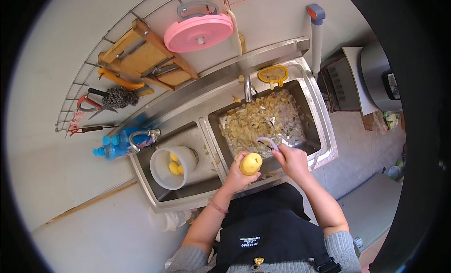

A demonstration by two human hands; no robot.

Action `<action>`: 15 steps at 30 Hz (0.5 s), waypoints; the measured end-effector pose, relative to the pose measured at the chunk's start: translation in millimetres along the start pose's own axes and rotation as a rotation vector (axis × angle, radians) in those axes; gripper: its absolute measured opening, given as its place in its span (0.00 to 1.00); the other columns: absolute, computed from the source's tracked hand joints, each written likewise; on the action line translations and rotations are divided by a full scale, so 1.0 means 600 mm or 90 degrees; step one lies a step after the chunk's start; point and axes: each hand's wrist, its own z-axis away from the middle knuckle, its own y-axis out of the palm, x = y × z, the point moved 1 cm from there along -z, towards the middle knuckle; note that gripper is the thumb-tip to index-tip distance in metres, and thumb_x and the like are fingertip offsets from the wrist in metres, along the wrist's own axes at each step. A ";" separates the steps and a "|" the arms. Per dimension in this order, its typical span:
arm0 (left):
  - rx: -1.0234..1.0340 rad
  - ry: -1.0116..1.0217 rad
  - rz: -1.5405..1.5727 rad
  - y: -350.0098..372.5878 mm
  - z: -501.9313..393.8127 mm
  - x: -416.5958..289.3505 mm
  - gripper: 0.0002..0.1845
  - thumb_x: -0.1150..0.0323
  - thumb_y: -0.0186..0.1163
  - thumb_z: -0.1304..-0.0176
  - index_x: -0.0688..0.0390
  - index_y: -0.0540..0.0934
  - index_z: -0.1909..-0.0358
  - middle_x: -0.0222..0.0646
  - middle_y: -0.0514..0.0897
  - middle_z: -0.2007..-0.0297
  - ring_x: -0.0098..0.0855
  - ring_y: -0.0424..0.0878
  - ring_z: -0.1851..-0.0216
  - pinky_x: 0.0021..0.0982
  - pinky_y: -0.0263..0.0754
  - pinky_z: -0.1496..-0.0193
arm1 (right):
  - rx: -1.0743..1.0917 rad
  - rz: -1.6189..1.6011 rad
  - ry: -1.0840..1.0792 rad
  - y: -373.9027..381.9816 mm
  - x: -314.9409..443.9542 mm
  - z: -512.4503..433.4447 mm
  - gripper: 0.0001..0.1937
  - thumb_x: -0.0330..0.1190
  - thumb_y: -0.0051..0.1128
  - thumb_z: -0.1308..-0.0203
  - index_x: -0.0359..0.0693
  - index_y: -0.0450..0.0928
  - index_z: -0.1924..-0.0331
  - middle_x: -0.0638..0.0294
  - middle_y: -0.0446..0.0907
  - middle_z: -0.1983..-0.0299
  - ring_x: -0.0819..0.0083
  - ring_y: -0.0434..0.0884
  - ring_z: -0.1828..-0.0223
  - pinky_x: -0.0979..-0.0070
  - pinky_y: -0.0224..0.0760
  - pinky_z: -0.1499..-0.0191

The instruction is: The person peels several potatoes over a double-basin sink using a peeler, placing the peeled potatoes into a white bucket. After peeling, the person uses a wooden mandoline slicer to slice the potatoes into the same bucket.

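My left hand (236, 177) holds a peeled yellow potato (251, 164) at the near edge of the right sink basin. To its right, my right hand (292, 159) grips the handle of a peeler (268, 142), whose pale lilac curved frame points up and left, apart from the potato. Under and beyond both hands, many potato peelings (260, 114) lie in the right basin (313, 132). A white plastic bucket (190, 160) leans on its side in the left basin (208, 185), with several peeled potatoes (174, 168) inside.
A faucet (247, 88) rises behind the right basin, beside a yellow-rimmed scrubber (273, 74). Blue bottles (119, 146) stand by another faucet (135, 142) at left. On the wall rack hang a pink lid (199, 33), scissors (92, 105), a steel-wool scrubber (121, 97) and wooden graters or slicers (148, 56).
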 end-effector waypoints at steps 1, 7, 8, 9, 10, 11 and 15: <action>0.008 0.020 0.010 0.002 0.000 0.004 0.32 0.73 0.78 0.52 0.59 0.75 0.44 0.31 0.77 0.51 0.28 0.77 0.46 0.31 0.71 0.37 | -0.010 -0.035 -0.064 -0.010 0.015 0.010 0.17 0.48 0.63 0.33 0.45 0.77 0.70 0.56 0.82 0.76 0.52 0.84 0.74 0.56 0.74 0.72; 0.012 -0.087 0.161 0.003 0.002 0.031 0.32 0.75 0.78 0.53 0.59 0.75 0.44 0.30 0.77 0.51 0.28 0.77 0.45 0.30 0.70 0.37 | -0.002 0.013 -0.011 -0.001 0.015 0.004 0.17 0.46 0.64 0.33 0.44 0.76 0.71 0.56 0.81 0.77 0.52 0.83 0.75 0.57 0.74 0.73; 0.011 -0.096 0.208 0.005 0.006 0.033 0.34 0.75 0.78 0.53 0.58 0.73 0.43 0.30 0.77 0.50 0.27 0.76 0.45 0.31 0.70 0.37 | -0.035 -0.045 -0.029 -0.002 0.019 0.018 0.17 0.47 0.63 0.33 0.44 0.75 0.71 0.56 0.81 0.77 0.52 0.83 0.75 0.57 0.74 0.73; 0.005 -0.076 0.177 0.007 0.005 0.027 0.35 0.74 0.79 0.53 0.58 0.72 0.43 0.30 0.77 0.50 0.27 0.76 0.46 0.30 0.71 0.37 | -0.074 -0.100 -0.102 -0.006 0.036 0.025 0.18 0.48 0.62 0.32 0.44 0.76 0.71 0.56 0.81 0.79 0.52 0.83 0.76 0.56 0.73 0.74; 0.000 -0.057 0.147 0.009 -0.003 0.022 0.35 0.74 0.79 0.53 0.58 0.71 0.43 0.30 0.78 0.50 0.27 0.77 0.46 0.30 0.71 0.38 | -0.059 -0.093 -0.132 -0.004 0.048 0.030 0.18 0.48 0.62 0.32 0.43 0.76 0.71 0.55 0.81 0.79 0.52 0.83 0.76 0.56 0.73 0.75; -0.005 -0.037 0.116 0.010 -0.005 0.021 0.35 0.73 0.79 0.53 0.58 0.70 0.43 0.30 0.78 0.50 0.26 0.77 0.47 0.30 0.71 0.38 | -0.043 -0.086 -0.163 -0.001 0.055 0.035 0.18 0.48 0.62 0.32 0.43 0.76 0.71 0.55 0.81 0.79 0.52 0.83 0.76 0.56 0.73 0.75; -0.004 0.023 0.052 0.012 0.005 0.030 0.33 0.73 0.78 0.51 0.58 0.71 0.44 0.30 0.77 0.51 0.26 0.77 0.47 0.30 0.72 0.40 | -0.038 -0.028 -0.067 0.002 0.022 0.010 0.18 0.48 0.63 0.33 0.44 0.75 0.71 0.56 0.81 0.78 0.52 0.84 0.75 0.57 0.74 0.74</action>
